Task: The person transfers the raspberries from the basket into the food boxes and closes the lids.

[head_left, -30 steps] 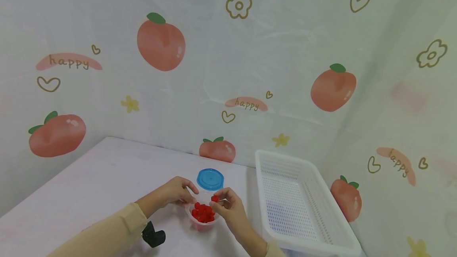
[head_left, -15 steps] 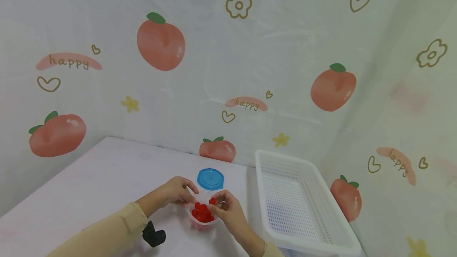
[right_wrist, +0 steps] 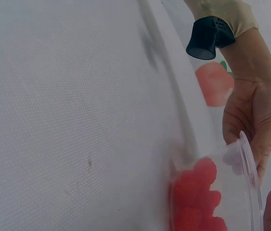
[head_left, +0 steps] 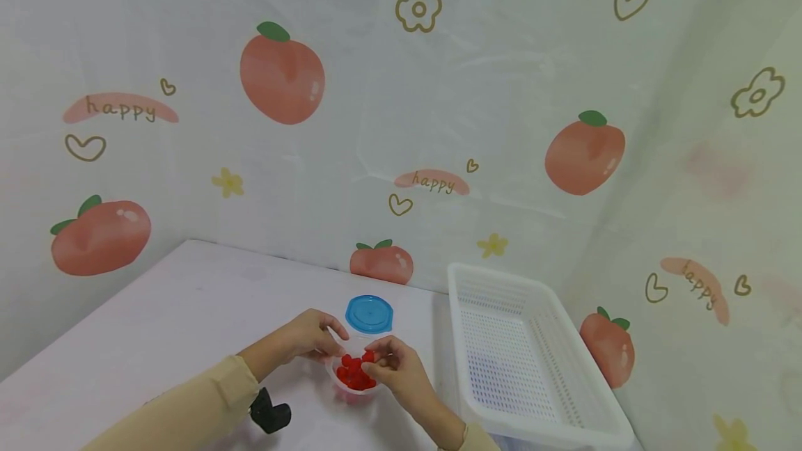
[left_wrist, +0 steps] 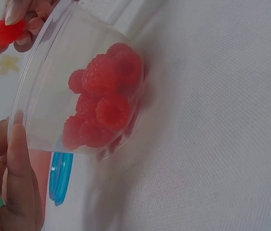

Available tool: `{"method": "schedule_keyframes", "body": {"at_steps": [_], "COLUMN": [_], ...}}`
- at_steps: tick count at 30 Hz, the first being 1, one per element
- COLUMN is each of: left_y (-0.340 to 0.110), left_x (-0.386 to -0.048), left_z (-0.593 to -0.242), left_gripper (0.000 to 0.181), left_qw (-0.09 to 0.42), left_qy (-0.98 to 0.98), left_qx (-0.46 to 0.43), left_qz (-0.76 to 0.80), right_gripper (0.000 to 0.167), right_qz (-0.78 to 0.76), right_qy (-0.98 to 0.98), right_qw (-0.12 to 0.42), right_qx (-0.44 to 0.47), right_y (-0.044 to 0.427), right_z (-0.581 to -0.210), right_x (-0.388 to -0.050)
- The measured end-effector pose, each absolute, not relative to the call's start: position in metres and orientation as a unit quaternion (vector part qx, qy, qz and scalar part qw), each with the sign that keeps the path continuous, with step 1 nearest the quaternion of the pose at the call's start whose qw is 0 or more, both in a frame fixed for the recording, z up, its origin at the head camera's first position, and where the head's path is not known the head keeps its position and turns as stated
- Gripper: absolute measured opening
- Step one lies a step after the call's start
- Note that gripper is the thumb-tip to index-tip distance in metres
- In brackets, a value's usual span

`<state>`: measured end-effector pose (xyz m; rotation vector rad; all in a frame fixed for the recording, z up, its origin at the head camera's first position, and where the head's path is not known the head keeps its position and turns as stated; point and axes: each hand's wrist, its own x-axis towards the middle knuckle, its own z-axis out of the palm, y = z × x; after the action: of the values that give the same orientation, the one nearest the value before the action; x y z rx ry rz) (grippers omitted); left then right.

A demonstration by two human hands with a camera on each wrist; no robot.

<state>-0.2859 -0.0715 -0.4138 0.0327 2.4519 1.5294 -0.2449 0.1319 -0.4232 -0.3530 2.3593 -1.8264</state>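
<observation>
A clear round plastic tub (head_left: 352, 397) stands on the table with several red raspberries (left_wrist: 101, 74) piled inside. At its far left side my left hand (head_left: 308, 335) pinches the rim between thumb and fingers, as the left wrist view (left_wrist: 18, 159) of that thumb shows. Over the near right part of the tub, my right hand (head_left: 403, 372) pinches a single raspberry (left_wrist: 9, 32) between thumb and fingertips, just above the rim. In the right wrist view, the tub's wall (right_wrist: 236, 202) and the left hand (right_wrist: 252, 113) appear at the right; only a sliver of the right hand shows.
A blue lid (head_left: 370, 314) lies flat just behind the tub. To the right stands a large white perforated basket (head_left: 460, 346). Below the left forearm, a black device (head_left: 269, 412) shows at the wrist. A fruit-printed sheet (head_left: 351, 145) hangs behind the white table (head_left: 238, 298).
My right hand has shifted slightly left and down, bringing the pinched raspberry closer over the tub. The left hand has stayed at the rim.
</observation>
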Motion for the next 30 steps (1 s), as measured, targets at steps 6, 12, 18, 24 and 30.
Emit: {"method": "schedule_keyframes", "body": {"at_steps": [6,12,18,24,30], "left_y": [-0.0718,-0.0716,-0.0713,-0.071,-0.0714], "left_x": [-0.286,-0.2867,-0.2873,-0.2872,-0.2874], "left_z": [-0.4137,-0.4146,-0.414,-0.4123,-0.4127], "left_gripper": [0.023,0.022,0.02,0.021,0.022], "left_qw": [0.126,0.127,0.129,0.132,0.13], "left_qy": [0.841,0.839,0.838,0.839,0.84], "left_qx": [0.009,0.011,0.01,0.006,0.011], "left_qz": [0.526,0.53,0.53,0.527,0.527], "right_gripper": [0.029,0.028,0.026,0.026,0.027], "right_qz": [-0.599,-0.6,-0.601,-0.6,-0.608], "right_qy": [0.789,0.788,0.785,0.785,0.779], "right_qw": [0.071,0.075,0.077,0.08,0.083], "right_qx": [-0.113,-0.116,-0.129,-0.134,-0.129], "right_y": [0.1314,0.1319,0.133,0.1333,0.1333], "right_z": [-0.4223,-0.421,-0.4218,-0.4236,-0.4239], "right_x": [-0.2447,-0.244,-0.2451,-0.2471,-0.2463]}}
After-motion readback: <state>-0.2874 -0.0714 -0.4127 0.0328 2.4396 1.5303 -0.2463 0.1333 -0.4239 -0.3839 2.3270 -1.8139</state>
